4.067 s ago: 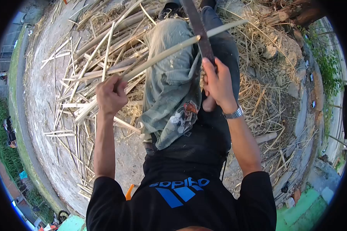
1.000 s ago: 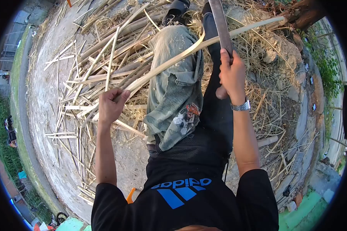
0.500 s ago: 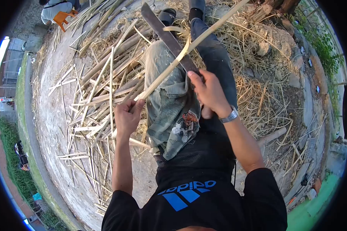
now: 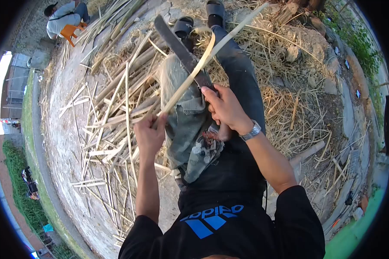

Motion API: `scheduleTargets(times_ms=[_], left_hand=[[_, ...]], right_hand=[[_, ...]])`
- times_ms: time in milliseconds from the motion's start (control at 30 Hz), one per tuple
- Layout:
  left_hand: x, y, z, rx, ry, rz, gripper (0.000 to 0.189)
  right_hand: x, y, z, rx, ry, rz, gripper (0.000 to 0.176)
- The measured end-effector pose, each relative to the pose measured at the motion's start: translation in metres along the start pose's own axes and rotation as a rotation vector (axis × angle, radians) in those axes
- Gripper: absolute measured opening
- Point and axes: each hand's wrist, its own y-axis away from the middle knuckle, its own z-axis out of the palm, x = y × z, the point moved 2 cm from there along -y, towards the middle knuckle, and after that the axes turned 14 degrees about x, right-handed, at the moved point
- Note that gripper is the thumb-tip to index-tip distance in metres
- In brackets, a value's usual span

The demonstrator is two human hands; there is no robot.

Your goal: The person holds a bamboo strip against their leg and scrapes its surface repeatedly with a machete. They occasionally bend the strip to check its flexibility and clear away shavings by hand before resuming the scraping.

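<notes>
My left hand (image 4: 150, 134) is closed round the near end of a long pale bamboo strip (image 4: 180, 90), which slants up to the right across my lap. My right hand (image 4: 227, 108) grips a machete (image 4: 173, 44), its long dark blade pointing up and to the left. Blade and strip cross just above my right hand, and a thin curled shaving (image 4: 209, 45) peels up from the strip there. Under them, a worn grey-green cloth (image 4: 188, 121) covers one thigh. The machete's handle is partly hidden by my fingers.
Split bamboo pieces (image 4: 112, 116) lie heaped on the ground at left. Curly shavings (image 4: 289, 103) cover the ground at right, near rubble and stones (image 4: 294, 54). Another person (image 4: 65, 19) sits on an orange chair (image 4: 71, 32) at the upper left.
The bamboo strip has slid down toward me, its far tip now lower. The shaving stands longer and more curved. My right hand and the machete have shifted slightly left.
</notes>
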Motion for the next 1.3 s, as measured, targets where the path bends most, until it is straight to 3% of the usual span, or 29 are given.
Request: scheduleTargets(times_ms=[33, 100, 133, 200, 233, 367, 433, 500, 567, 600, 767, 833, 867, 900, 967, 1033, 1067, 1100, 1133, 1167, 1233, 1300], left_hand=[[0.015, 0.005, -0.008, -0.040, -0.005, -0.026, 0.037], [0.011, 0.001, -0.022, -0.048, -0.005, -0.045, 0.039], [0.004, -0.007, -0.030, -0.005, -0.018, -0.090, 0.039], [-0.005, -0.015, -0.053, 0.110, 0.011, -0.135, 0.039], [-0.003, -0.021, -0.065, 0.151, -0.003, -0.145, 0.034], [0.056, -0.038, -0.067, 0.228, 0.744, -0.056, 0.020], [0.102, -0.039, -0.060, 0.197, 0.779, 0.062, 0.020], [0.134, -0.034, -0.044, 0.005, 0.864, 0.079, 0.019], [0.157, -0.020, -0.015, -0.028, 0.939, -0.018, 0.019], [0.161, -0.012, -0.003, -0.034, 0.987, -0.026, 0.020], [0.126, 0.049, 0.041, -0.073, 1.179, -0.092, 0.021], [0.108, 0.064, 0.045, -0.243, 1.022, -0.292, 0.023], [0.102, 0.071, 0.034, -0.364, 0.835, -0.288, 0.025], [0.097, 0.076, 0.016, -0.352, 0.835, -0.306, 0.025], [0.091, 0.082, -0.023, -0.565, 0.469, 0.337, 0.024], [0.082, 0.067, -0.071, -0.495, 0.681, 0.435, 0.026], [0.068, 0.055, -0.089, -0.215, 0.762, 0.491, 0.022], [0.057, 0.037, -0.111, 0.101, 0.529, 0.562, 0.023], [0.045, 0.016, -0.129, 0.400, 0.138, 0.677, 0.035], [0.027, -0.008, -0.141, 0.482, -0.154, 0.773, 0.043], [0.008, -0.045, -0.130, 0.527, -0.328, 0.776, 0.042], [-0.027, -0.061, -0.114, 0.256, -0.576, 0.759, 0.035]], right_hand=[[-0.005, 0.001, -0.011, 0.006, -0.015, 0.000, 0.036], [-0.026, 0.007, -0.022, -0.255, -0.385, 0.296, 0.034], [-0.042, 0.011, -0.024, -0.156, -0.463, 0.224, 0.034], [-0.069, 0.008, -0.031, 0.179, -0.463, -0.190, 0.036], [-0.077, 0.005, -0.036, 0.217, -0.559, -0.259, 0.033], [-0.107, 0.030, -0.030, 0.239, -0.339, -0.513, 0.024], [-0.110, 0.044, -0.016, 0.203, -0.310, -0.592, 0.024], [-0.110, 0.061, -0.001, 0.208, -0.149, -0.684, 0.024], [-0.108, 0.074, 0.000, 0.204, 0.046, -0.751, 0.025], [-0.109, 0.077, 0.001, 0.211, 0.236, -0.817, 0.027], [-0.079, 0.055, -0.037, 0.192, 0.561, -0.788, 0.031], [-0.056, 0.050, -0.047, 0.132, 0.657, -0.665, 0.032], [-0.040, 0.044, -0.054, 0.130, 0.582, -0.653, 0.033], [-0.031, 0.040, -0.062, 0.111, 0.589, -0.646, 0.033], [-0.020, 0.031, -0.083, 0.225, 0.656, -0.584, 0.033], [-0.019, 0.017, -0.109, 0.262, 0.701, -0.593, 0.033], [-0.022, 0.009, -0.122, 0.304, 0.747, -0.614, 0.033], [-0.026, 0.004, -0.133, 0.305, 0.754, -0.602, 0.033], [-0.035, -0.001, -0.141, 0.260, 0.744, -0.582, 0.032], [-0.046, -0.009, -0.147, 0.214, 0.731, -0.566, 0.031], [-0.066, -0.028, -0.159, 0.158, 0.776, -0.553, 0.030], [-0.071, -0.049, -0.160, 0.104, 0.813, -0.540, 0.028]])
